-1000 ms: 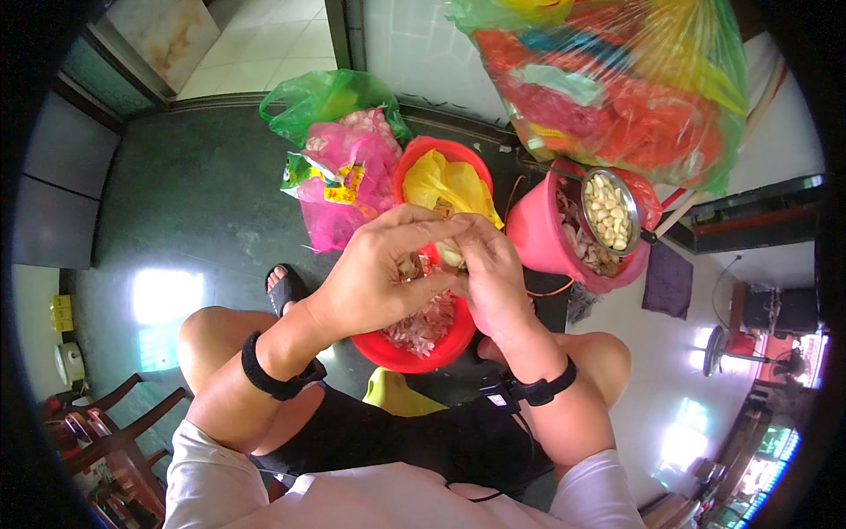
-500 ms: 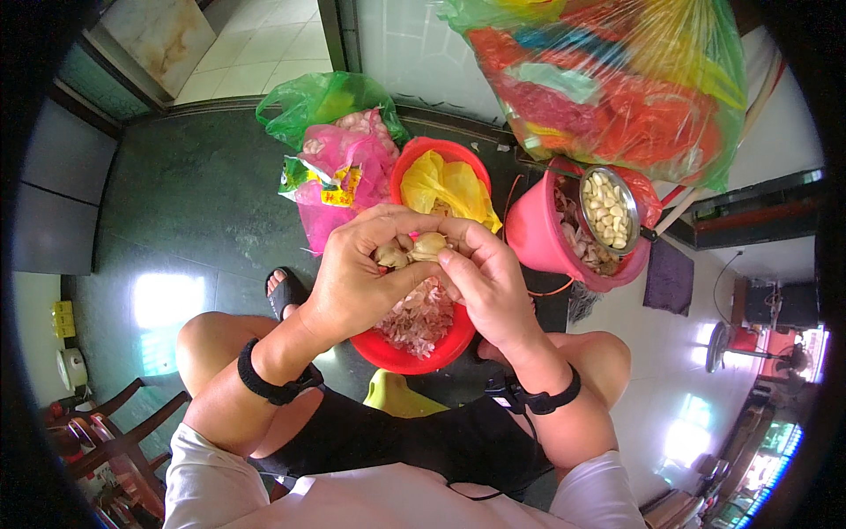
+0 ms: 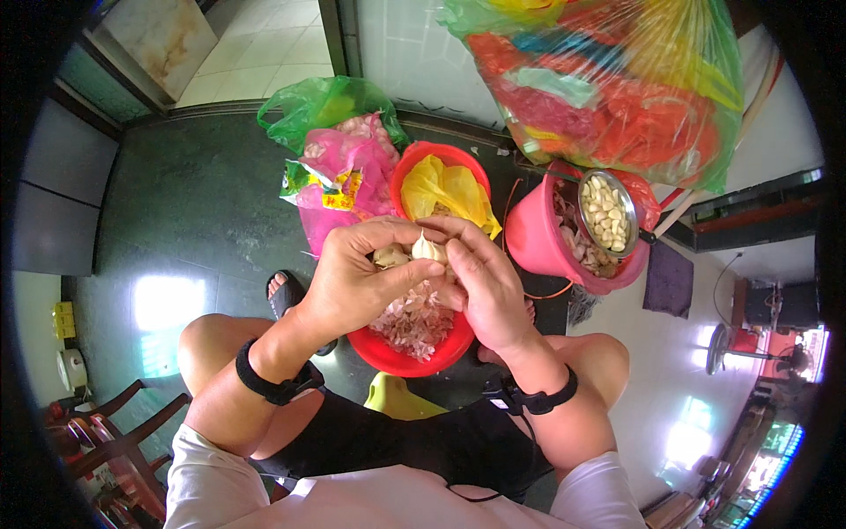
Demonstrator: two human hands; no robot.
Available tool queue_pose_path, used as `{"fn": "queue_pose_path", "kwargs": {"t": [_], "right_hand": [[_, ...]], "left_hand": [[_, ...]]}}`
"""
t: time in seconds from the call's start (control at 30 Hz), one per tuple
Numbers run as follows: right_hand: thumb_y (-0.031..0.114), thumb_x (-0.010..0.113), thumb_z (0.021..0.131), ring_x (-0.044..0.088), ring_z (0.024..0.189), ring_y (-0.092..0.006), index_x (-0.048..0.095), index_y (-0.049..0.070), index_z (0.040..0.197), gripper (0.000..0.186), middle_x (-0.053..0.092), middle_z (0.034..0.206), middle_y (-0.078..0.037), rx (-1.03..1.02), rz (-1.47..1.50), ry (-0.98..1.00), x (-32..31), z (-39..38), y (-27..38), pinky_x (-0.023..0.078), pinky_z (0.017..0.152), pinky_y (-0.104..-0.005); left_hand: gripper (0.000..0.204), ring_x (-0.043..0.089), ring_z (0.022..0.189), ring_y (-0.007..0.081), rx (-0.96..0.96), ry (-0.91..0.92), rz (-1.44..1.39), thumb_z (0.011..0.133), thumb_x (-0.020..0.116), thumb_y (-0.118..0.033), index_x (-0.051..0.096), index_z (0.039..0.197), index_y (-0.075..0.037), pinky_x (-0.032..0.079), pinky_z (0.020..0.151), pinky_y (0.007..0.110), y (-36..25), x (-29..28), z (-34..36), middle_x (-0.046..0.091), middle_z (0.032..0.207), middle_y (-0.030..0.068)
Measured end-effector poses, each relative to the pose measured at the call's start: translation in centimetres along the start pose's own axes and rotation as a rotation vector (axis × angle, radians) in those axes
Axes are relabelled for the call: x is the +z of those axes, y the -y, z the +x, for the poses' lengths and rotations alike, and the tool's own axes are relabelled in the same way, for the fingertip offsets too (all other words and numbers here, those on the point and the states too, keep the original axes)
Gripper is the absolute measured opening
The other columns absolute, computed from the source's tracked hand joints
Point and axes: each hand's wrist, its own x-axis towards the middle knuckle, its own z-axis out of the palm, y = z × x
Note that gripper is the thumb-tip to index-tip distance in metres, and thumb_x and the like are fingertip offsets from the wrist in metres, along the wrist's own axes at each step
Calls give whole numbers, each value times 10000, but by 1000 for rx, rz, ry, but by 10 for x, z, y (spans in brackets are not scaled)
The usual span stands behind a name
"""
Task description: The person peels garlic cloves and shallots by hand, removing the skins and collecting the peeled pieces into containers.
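Observation:
Both hands meet above a red basin [image 3: 363,351] heaped with garlic skins [image 3: 414,326]. My left hand [image 3: 357,269] curls round garlic, its thumb pressed against a pale garlic piece [image 3: 426,248] with a pointed tip. A browner garlic piece [image 3: 390,256] rests deeper in the same palm. My right hand [image 3: 487,286] is closed at the other side of the pale piece, thumb and fingers against it. The fingers partly cover both pieces.
Beyond stand a red bucket with a yellow bag [image 3: 436,183], a pink net bag of garlic [image 3: 339,163] and a green bag [image 3: 308,110]. At right, a metal bowl of peeled cloves [image 3: 608,212] sits on a pink bucket [image 3: 533,225]. A large bag of plastic bags [image 3: 608,97] looms behind.
The garlic between my hands has turned, so a white pointed piece now stands up where a yellowish one lay. My hands have shifted slightly toward me.

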Motion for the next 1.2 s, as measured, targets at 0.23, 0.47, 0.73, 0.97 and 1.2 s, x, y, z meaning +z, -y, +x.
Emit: {"fn": "queue_pose_path", "kwargs": {"t": [0.23,0.47,0.73,0.97,1.2], "right_hand": [[168,679,1036,661,770,-120,697,-12,1145,211,719,868,-57,-351,-726,-210,10,1,-1,522,689,-296],[117,688,1009,692,769,-203,717,-22,1048,147,720,867,-125,-498,-885,-206,7,3,0,527,707,-321],[110,670,1023,701,795,-223,702,-17,1096,149,728,939,-134,-560,-779,-191,6,4,-2,534,733,-326],[86,597,1066,632,742,-176,665,-8,1093,119,678,890,-102,-570,-844,-260,13,5,-11,513,695,-328],[158,511,1125,539,790,-87,639,7,1047,212,627,873,-20,-448,-494,-410,14,10,-14,463,709,-266]], "left_hand": [[311,703,778,123,127,-215,225,842,856,-42,742,1128,-2,561,707,271,-3,9,-2,758,916,93],[276,694,811,66,4,-158,179,866,846,-25,717,1104,26,569,698,250,-3,8,-4,771,944,43],[290,730,844,104,-96,-64,-319,892,801,51,682,1157,45,626,725,253,-4,2,0,765,975,77],[296,726,830,101,-63,-55,-288,896,807,35,688,1167,38,621,718,260,-3,6,-5,761,969,69],[307,729,843,123,-52,-3,-362,921,784,21,662,1202,28,616,747,266,-6,12,7,757,991,81]]}}
